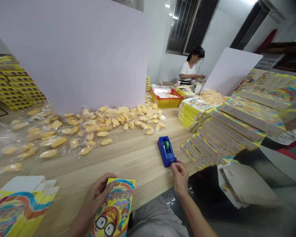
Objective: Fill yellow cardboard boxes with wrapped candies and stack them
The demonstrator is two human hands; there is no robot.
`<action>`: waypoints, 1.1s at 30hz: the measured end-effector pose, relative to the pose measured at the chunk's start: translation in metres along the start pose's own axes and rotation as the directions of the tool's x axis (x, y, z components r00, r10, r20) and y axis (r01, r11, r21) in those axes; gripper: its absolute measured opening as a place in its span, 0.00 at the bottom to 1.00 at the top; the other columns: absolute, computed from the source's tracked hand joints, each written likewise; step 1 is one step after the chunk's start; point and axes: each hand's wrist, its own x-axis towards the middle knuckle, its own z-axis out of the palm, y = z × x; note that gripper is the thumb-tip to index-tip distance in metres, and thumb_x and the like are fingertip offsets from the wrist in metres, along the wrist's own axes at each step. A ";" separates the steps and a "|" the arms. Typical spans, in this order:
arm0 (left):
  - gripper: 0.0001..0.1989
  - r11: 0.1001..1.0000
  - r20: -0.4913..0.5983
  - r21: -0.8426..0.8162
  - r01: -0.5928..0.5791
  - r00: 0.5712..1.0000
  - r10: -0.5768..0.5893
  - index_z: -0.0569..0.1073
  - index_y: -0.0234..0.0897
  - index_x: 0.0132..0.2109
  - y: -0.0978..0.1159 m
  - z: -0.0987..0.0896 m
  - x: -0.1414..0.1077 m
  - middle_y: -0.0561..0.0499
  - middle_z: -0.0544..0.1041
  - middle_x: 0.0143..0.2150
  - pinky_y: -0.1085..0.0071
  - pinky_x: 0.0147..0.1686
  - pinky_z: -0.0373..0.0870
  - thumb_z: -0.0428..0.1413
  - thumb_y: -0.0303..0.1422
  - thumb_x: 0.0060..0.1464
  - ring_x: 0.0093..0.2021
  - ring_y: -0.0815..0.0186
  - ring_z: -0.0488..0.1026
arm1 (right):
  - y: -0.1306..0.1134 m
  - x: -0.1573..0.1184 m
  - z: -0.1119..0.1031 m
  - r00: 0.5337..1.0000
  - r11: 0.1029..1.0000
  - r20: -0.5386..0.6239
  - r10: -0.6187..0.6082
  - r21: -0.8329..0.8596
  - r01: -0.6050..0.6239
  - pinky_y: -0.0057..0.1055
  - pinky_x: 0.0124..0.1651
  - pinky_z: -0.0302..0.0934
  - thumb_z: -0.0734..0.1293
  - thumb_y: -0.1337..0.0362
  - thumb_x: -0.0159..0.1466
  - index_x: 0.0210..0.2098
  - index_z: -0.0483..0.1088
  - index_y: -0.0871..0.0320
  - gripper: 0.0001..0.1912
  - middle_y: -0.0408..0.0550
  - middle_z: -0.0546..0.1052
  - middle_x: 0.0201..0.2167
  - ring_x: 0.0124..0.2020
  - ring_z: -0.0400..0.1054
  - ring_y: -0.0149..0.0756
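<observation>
The yellow box [115, 209] is at seven o'clock in the view. Its front looks up and shows a funny face with big round glasses, with purple letters above. Its top end points to one o'clock, and its low end goes out of sight. The blue tape holder [166, 152] sits on the wood table [138, 158], at two o'clock from the box. It has a green roll [166, 144] in it, and its cutting end points to five o'clock.

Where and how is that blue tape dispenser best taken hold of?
Probably from above, with the grip across the long sides of the blue tape dispenser, beside the green tape roll: the body is long and narrow, and the right hand is at its near end.
</observation>
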 end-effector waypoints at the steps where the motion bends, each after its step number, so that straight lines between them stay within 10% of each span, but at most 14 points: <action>1: 0.17 1.000 0.010 0.011 -0.002 1.000 0.002 0.68 0.39 0.45 0.002 0.002 0.000 0.53 0.73 0.32 0.74 0.29 0.68 0.58 0.44 0.52 0.30 0.66 0.70 | 0.004 0.000 -0.002 1.000 1.000 0.005 -0.012 -0.017 0.012 0.33 0.47 0.59 0.68 0.54 0.55 0.22 0.70 0.60 0.15 0.53 0.70 0.41 0.44 0.65 0.40; 5: 0.14 0.994 0.117 0.095 -0.057 0.992 0.046 0.70 0.36 0.39 0.019 0.012 -0.002 0.53 0.71 0.30 0.75 0.29 0.65 0.57 0.43 0.52 0.30 0.66 0.69 | 0.001 -0.011 -0.016 0.995 0.999 0.104 -0.010 -0.047 0.015 0.32 0.45 0.59 0.67 0.53 0.58 0.26 0.69 0.59 0.15 0.51 0.69 0.40 0.43 0.63 0.40; 7: 0.13 0.976 0.171 0.188 -0.115 0.982 0.083 0.72 0.35 0.37 0.029 0.017 -0.001 0.53 0.70 0.29 0.76 0.28 0.63 0.57 0.41 0.52 0.30 0.67 0.67 | -0.016 -0.018 -0.016 0.944 0.999 0.329 0.026 -0.027 -0.018 0.31 0.44 0.58 0.65 0.54 0.60 0.29 0.68 0.58 0.13 0.49 0.68 0.39 0.42 0.63 0.38; 9: 0.11 0.949 0.235 0.270 -0.160 0.967 0.096 0.73 0.35 0.36 0.036 0.021 0.001 0.53 0.70 0.30 0.76 0.28 0.61 0.57 0.39 0.50 0.31 0.68 0.65 | -0.041 -0.022 -0.005 0.724 1.000 0.690 0.028 -0.013 -0.027 0.29 0.42 0.58 0.64 0.55 0.62 0.29 0.66 0.58 0.12 0.47 0.68 0.36 0.39 0.63 0.36; 12: 0.10 0.944 0.378 0.287 -0.161 0.925 0.042 0.73 0.35 0.36 0.043 0.026 0.004 0.53 0.70 0.31 0.75 0.30 0.62 0.56 0.37 0.51 0.32 0.68 0.66 | -0.080 -0.023 0.027 0.205 0.996 0.978 -0.028 0.009 0.094 0.28 0.39 0.56 0.64 0.59 0.63 0.27 0.66 0.58 0.11 0.44 0.68 0.30 0.35 0.62 0.33; 15: 0.09 0.945 0.414 0.285 -0.162 0.910 0.031 0.74 0.35 0.36 0.044 0.031 0.004 0.52 0.72 0.32 0.75 0.32 0.62 0.55 0.36 0.50 0.32 0.67 0.67 | -0.104 -0.023 0.058 -0.060 0.960 0.996 -0.064 0.078 0.269 0.27 0.36 0.55 0.64 0.63 0.62 0.28 0.67 0.59 0.08 0.43 0.69 0.29 0.32 0.62 0.31; 18: 0.09 0.944 0.407 0.272 -0.186 0.911 0.062 0.75 0.35 0.36 0.043 0.032 0.001 0.52 0.73 0.32 0.75 0.33 0.62 0.55 0.35 0.50 0.33 0.67 0.67 | -0.105 -0.029 0.073 -0.089 0.914 0.993 -0.076 0.106 0.393 0.25 0.33 0.53 0.64 0.65 0.59 0.26 0.68 0.60 0.06 0.43 0.69 0.27 0.29 0.61 0.29; 24: 0.10 0.987 0.301 0.124 -0.100 0.952 0.059 0.76 0.34 0.35 0.048 0.033 -0.011 0.50 0.74 0.30 0.74 0.30 0.63 0.58 0.37 0.48 0.31 0.66 0.69 | -0.093 -0.043 0.075 0.208 0.952 0.978 -0.031 -0.035 0.306 0.25 0.27 0.50 0.71 0.62 0.52 0.23 0.69 0.58 0.08 0.40 0.69 0.20 0.23 0.60 0.29; 26: 0.11 0.997 0.331 0.052 -0.052 0.943 0.032 0.76 0.33 0.35 0.050 0.033 -0.016 0.49 0.74 0.30 0.74 0.30 0.63 0.60 0.37 0.47 0.30 0.65 0.69 | -0.093 -0.044 0.074 0.102 0.993 0.989 0.110 -0.114 0.036 0.25 0.27 0.52 0.73 0.58 0.50 0.29 0.71 0.59 0.12 0.41 0.72 0.22 0.24 0.62 0.30; 30: 0.13 0.997 0.368 -0.063 -0.053 0.927 0.073 0.76 0.32 0.37 0.050 0.033 -0.024 0.47 0.74 0.32 0.73 0.32 0.64 0.60 0.38 0.48 0.32 0.65 0.70 | -0.086 -0.053 0.075 -0.287 0.796 0.933 0.215 -0.338 -0.502 0.29 0.35 0.59 0.76 0.52 0.45 0.36 0.74 0.63 0.25 0.46 0.75 0.30 0.28 0.66 0.32; 33: 0.13 0.989 0.296 -0.080 -0.124 0.944 0.143 0.77 0.32 0.37 0.050 0.029 -0.029 0.45 0.75 0.35 0.71 0.35 0.65 0.60 0.39 0.48 0.36 0.62 0.71 | -0.084 -0.064 0.079 -0.251 0.683 0.946 0.206 -0.323 -0.656 0.30 0.37 0.61 0.76 0.50 0.45 0.35 0.76 0.63 0.26 0.47 0.76 0.29 0.27 0.67 0.32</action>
